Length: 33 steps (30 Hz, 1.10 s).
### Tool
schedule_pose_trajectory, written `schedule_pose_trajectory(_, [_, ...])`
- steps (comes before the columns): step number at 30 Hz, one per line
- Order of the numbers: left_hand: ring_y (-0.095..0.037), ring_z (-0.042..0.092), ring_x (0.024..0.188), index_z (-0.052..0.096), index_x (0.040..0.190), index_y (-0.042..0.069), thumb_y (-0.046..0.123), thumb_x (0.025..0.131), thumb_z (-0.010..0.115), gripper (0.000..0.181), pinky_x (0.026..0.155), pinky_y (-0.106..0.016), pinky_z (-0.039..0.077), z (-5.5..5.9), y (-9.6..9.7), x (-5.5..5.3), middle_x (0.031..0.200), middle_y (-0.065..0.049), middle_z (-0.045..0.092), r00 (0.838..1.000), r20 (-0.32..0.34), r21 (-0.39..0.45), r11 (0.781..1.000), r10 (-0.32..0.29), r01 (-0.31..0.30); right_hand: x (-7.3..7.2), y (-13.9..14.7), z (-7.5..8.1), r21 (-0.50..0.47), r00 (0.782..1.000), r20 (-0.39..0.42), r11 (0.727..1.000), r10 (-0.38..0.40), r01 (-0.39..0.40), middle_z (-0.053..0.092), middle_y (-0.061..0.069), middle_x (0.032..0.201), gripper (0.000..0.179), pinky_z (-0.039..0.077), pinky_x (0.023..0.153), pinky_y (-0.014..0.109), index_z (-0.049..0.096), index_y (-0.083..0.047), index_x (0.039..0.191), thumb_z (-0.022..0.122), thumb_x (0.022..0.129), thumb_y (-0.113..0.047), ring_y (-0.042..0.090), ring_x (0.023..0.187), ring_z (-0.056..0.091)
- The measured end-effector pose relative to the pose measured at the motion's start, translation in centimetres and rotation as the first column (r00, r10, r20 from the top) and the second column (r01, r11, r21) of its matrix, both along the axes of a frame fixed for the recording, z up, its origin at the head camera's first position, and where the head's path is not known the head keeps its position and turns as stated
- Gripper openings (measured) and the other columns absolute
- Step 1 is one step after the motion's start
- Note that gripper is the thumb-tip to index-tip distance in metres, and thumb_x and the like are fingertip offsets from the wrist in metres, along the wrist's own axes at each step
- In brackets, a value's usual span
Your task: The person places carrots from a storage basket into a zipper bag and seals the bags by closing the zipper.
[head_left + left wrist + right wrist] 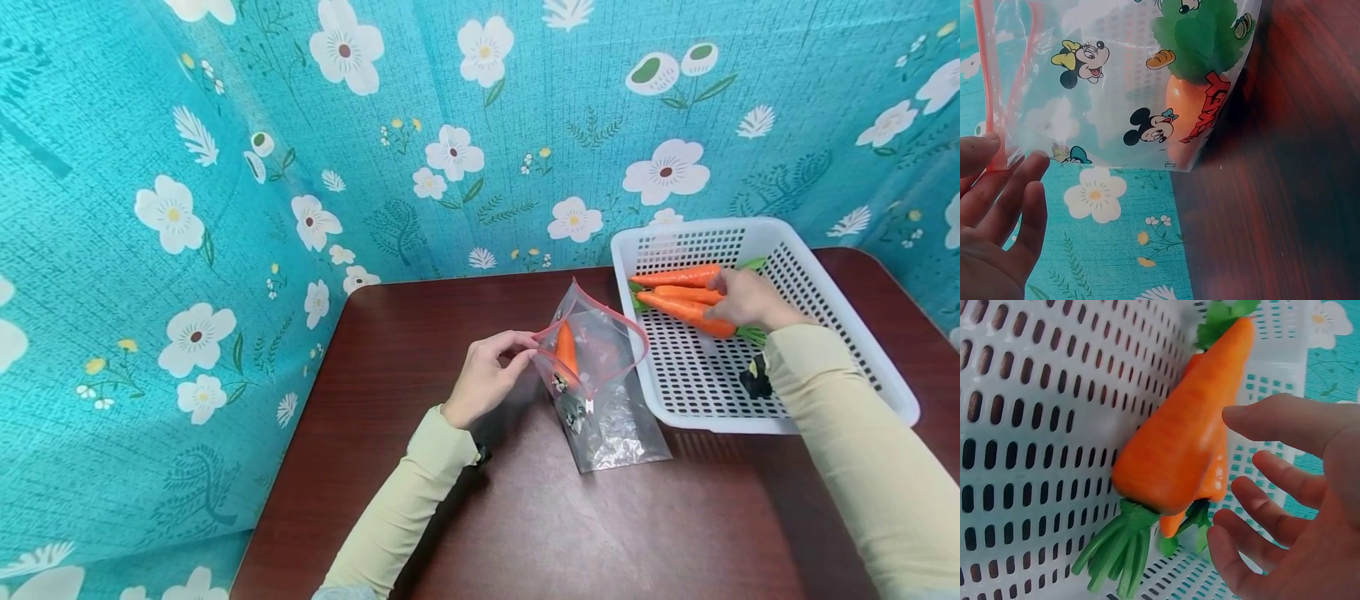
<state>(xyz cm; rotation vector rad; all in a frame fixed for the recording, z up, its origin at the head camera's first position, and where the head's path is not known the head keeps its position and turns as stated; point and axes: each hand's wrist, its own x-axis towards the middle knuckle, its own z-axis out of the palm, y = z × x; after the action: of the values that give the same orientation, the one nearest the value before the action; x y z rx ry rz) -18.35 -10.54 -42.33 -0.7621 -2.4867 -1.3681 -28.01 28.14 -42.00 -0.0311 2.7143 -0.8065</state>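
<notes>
My left hand pinches the red zip edge of a clear plastic bag printed with cartoon mice. The bag's mouth gapes, and one orange carrot with a green leafy top lies inside. In the left wrist view, that carrot shows partly through the printed plastic. Over the white basket, my right hand hovers at several orange carrots. The right wrist view has its thumb and fingers spread beside the nearest carrot, which has green stems. Nothing is gripped there.
Both the basket and bag stand on a dark reddish-brown table. A blue flowered cloth hangs behind and to the left. The basket's raised wall stands just right of the bag.
</notes>
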Motion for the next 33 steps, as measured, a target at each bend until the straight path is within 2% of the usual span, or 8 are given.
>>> schedule_pose_trajectory(2, [-0.007,0.063,0.082,0.071,0.101,0.007,0.005,0.087,0.069,0.014,0.068,-0.027,0.056,0.0,0.0,0.0,0.107,-0.002,0.071,1.000,0.001,-0.004,1.000,0.001,-0.001,-0.1,0.0,-0.3,0.032,1.000,-0.013,0.999,0.010,-0.010,0.042,0.033,0.125,0.069,0.049,0.076,0.045,0.038,0.010,0.135,0.073,0.081,-0.014,0.044,0.103,0.044])
schedule_pose_trajectory(8, [-0.008,0.063,0.081,0.071,0.102,0.008,0.006,0.088,0.069,0.015,0.068,-0.023,0.055,0.2,0.2,0.1,0.108,-0.005,0.072,1.000,0.003,0.006,1.000,-0.008,0.008,-0.2,0.1,-0.6,0.157,0.997,-0.063,0.987,0.049,-0.038,0.038,0.038,0.119,0.058,0.040,0.085,0.058,0.041,0.014,0.125,0.070,0.081,-0.010,0.049,0.105,0.038])
schedule_pose_trajectory(14, [-0.009,0.063,0.081,0.072,0.102,0.010,0.006,0.088,0.068,0.014,0.067,-0.026,0.056,0.1,0.3,0.0,0.108,-0.006,0.072,1.000,0.009,0.010,1.000,-0.011,0.011,-0.1,0.0,-1.1,0.152,0.998,-0.038,0.988,0.041,-0.035,0.040,0.032,0.115,0.071,0.044,0.076,0.049,0.045,0.011,0.125,0.079,0.076,-0.026,0.044,0.099,0.037])
schedule_pose_trajectory(24, [-0.009,0.064,0.083,0.071,0.101,0.010,0.007,0.089,0.067,0.014,0.068,-0.023,0.056,0.2,0.4,0.1,0.111,-0.004,0.071,1.000,0.001,-0.008,1.000,-0.011,0.011,-0.3,-0.5,-1.7,0.227,0.999,-0.048,0.974,0.006,0.005,0.035,0.036,0.117,0.060,0.035,0.089,0.063,0.043,0.011,0.124,0.072,0.076,-0.012,0.050,0.107,0.031])
schedule_pose_trajectory(33, [-0.010,0.064,0.084,0.071,0.103,0.009,0.008,0.089,0.067,0.014,0.069,-0.030,0.057,0.3,0.4,0.2,0.112,-0.004,0.071,1.000,0.017,-0.012,1.000,-0.004,0.004,-0.3,-1.1,-2.0,0.284,0.998,-0.062,0.959,0.025,-0.006,0.038,0.035,0.120,0.058,0.036,0.091,0.063,0.045,0.011,0.122,0.072,0.075,-0.011,0.051,0.109,0.035])
